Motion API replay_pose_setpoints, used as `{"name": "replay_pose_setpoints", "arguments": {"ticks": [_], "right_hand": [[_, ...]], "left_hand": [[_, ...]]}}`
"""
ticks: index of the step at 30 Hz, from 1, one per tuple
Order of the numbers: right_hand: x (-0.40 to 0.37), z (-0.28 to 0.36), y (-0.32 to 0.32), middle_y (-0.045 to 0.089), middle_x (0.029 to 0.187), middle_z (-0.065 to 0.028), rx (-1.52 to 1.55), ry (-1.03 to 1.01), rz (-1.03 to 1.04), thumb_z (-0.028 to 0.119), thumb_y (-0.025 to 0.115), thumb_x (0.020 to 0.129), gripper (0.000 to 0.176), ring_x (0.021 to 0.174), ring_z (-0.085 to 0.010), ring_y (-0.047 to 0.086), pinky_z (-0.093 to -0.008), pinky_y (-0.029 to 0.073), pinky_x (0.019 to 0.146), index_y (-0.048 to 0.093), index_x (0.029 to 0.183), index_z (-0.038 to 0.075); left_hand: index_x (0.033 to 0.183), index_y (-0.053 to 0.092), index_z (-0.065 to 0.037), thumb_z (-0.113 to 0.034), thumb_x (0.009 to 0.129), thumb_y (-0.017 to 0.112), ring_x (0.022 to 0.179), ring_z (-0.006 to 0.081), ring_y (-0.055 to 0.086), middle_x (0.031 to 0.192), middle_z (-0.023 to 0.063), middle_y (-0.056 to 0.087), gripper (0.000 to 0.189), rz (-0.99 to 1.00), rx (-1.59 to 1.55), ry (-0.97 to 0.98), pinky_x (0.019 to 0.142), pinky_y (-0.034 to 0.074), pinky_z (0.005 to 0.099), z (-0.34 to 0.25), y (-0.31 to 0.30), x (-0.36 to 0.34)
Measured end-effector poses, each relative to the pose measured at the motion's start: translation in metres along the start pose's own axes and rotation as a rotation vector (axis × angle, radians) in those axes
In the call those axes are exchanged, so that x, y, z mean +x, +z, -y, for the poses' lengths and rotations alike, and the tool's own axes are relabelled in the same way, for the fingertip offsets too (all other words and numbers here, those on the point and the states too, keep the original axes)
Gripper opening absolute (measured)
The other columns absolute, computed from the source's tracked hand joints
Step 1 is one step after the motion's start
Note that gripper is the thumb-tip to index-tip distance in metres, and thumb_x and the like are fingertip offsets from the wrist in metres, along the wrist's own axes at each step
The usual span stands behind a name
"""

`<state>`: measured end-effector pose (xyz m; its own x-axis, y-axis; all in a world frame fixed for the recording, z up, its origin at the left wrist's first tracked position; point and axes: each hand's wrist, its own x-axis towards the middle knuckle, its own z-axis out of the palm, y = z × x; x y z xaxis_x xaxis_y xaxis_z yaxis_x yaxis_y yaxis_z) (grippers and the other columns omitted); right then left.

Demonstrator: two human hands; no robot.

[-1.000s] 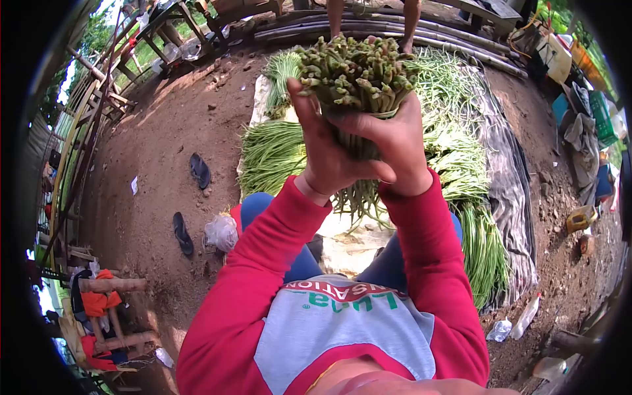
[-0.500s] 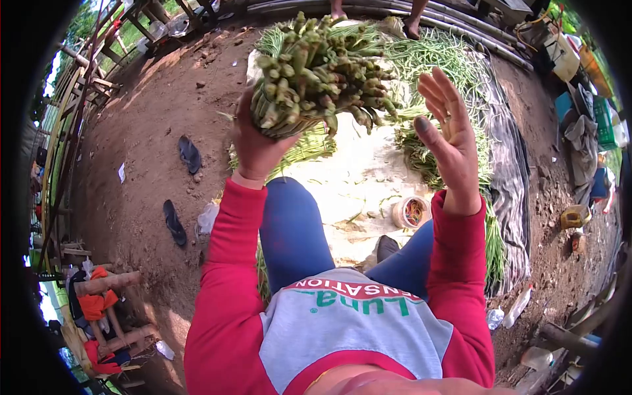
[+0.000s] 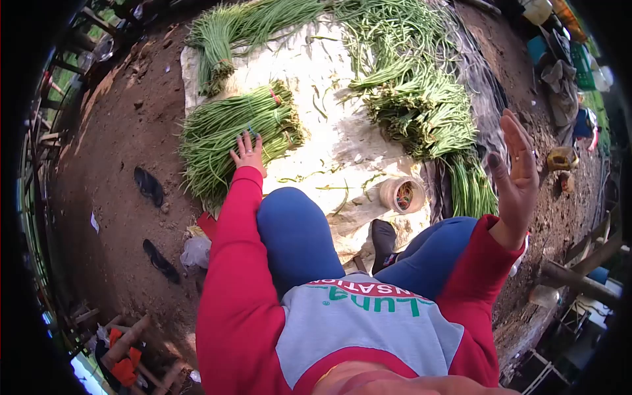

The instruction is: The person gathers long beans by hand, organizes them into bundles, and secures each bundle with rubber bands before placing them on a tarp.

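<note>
My left hand (image 3: 249,158) lies with its fingers spread on a stack of bundled long green beans (image 3: 230,128), at the left side of the pale sheet (image 3: 329,112). A red band shows near the cut ends of one bundle. My right hand (image 3: 515,178) is raised on the right, palm turned inward, fingers stretched out and holding nothing. Nearest below it, across the sheet, is a pile of loose long beans (image 3: 428,108). A round tub (image 3: 403,195) of coloured rubber bands stands on the sheet between my knees and that pile.
Another tied bean bundle (image 3: 217,49) lies at the far left of the sheet. More loose beans (image 3: 395,29) spread along the far right. A pair of dark slippers (image 3: 150,186) rests on bare soil to the left. A yellow container (image 3: 563,158) sits at the right.
The bean bundle my left hand held up is now down on the left stack, grip released, hand flat on top. My right hand has moved outward to the right. The view has tilted.
</note>
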<state>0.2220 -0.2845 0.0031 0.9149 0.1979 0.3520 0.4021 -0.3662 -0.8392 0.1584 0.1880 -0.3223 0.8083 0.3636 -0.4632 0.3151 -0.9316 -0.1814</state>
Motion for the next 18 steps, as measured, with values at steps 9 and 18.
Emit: {"name": "replay_pose_setpoints", "arguments": {"ticks": [9,18], "right_hand": [[-0.125,-0.204,-0.119,0.065,0.125,-0.0148,-0.223,0.591,-0.381,0.02,0.072,0.088,0.051,0.116,-0.0241,0.063,-0.0348,0.049,0.098,0.058,0.132,-0.001],[-0.191,-0.397,-0.125,0.036,0.155,-0.0178,-0.895,1.137,-0.213,0.041,0.077,0.081,0.091,0.144,-0.0337,0.034,-0.0515,0.034,0.113,0.032,0.152,0.006]], "left_hand": [[0.158,0.024,-0.018,-0.029,0.079,0.079,0.151,0.0419,0.009,0.163,0.0202,0.016,0.097,-0.008,-0.599,0.152,0.12,0.019,0.052,0.075,0.001,-0.012],[0.149,0.038,-0.001,-0.007,0.096,0.062,0.143,0.0222,0.036,0.156,0.0121,0.038,0.058,-0.12,-1.317,0.208,0.117,0.028,0.038,0.039,-0.123,-0.143]]}}
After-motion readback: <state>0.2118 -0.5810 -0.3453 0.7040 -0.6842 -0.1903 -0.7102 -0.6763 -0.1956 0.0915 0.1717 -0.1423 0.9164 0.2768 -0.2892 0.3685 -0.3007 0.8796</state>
